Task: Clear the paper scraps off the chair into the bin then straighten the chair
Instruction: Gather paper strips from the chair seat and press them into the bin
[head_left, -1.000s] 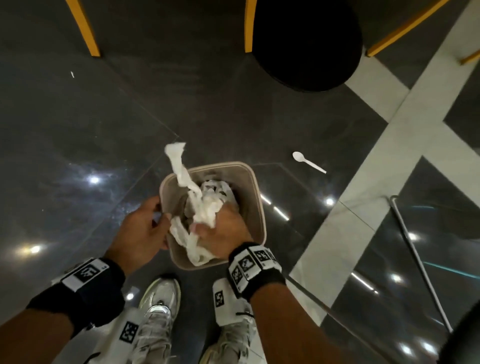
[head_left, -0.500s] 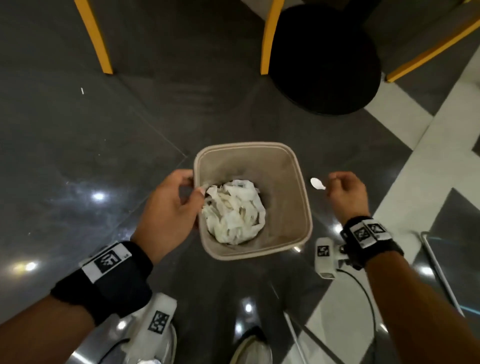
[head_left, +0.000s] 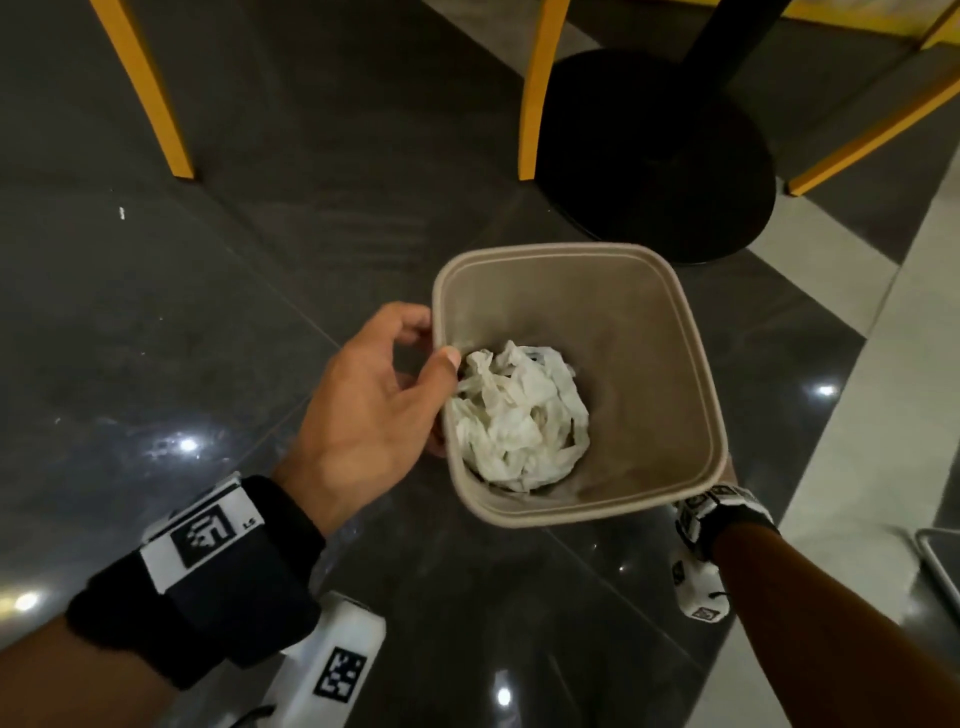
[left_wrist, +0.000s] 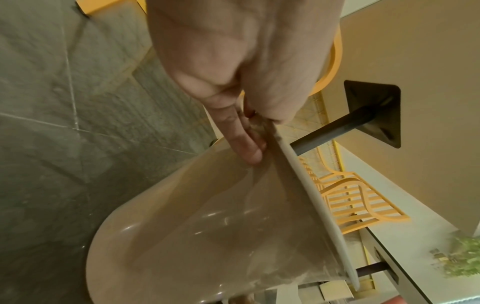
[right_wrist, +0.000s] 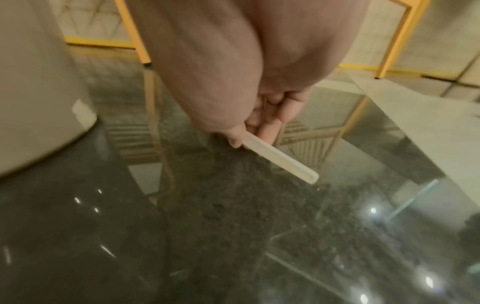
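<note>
My left hand (head_left: 428, 340) grips the left rim of the beige bin (head_left: 649, 364), thumb inside and fingers outside, as the left wrist view shows of the hand (left_wrist: 259, 133) and the bin's wall (left_wrist: 207, 226). White crumpled paper scraps (head_left: 519, 415) lie at the bottom of the bin. The bin's near right corner hides my right hand in the head view; only its wrist band (head_left: 722, 512) shows. In the right wrist view my right hand (right_wrist: 249, 135) pinches a white plastic spoon (right_wrist: 283, 160) by one end, low over the floor. Yellow chair legs (head_left: 156, 93) stand at the top.
A black round table base (head_left: 654, 156) stands just beyond the bin, with another yellow leg (head_left: 535, 88) beside it. The floor is glossy dark tile crossed by pale strips (head_left: 857, 415). A metal tube (head_left: 935, 561) shows at the right edge.
The paper has gone from both hands into the bin. My right hand left the bin, took the white spoon off the floor and sank behind the bin's corner. The bin looms larger.
</note>
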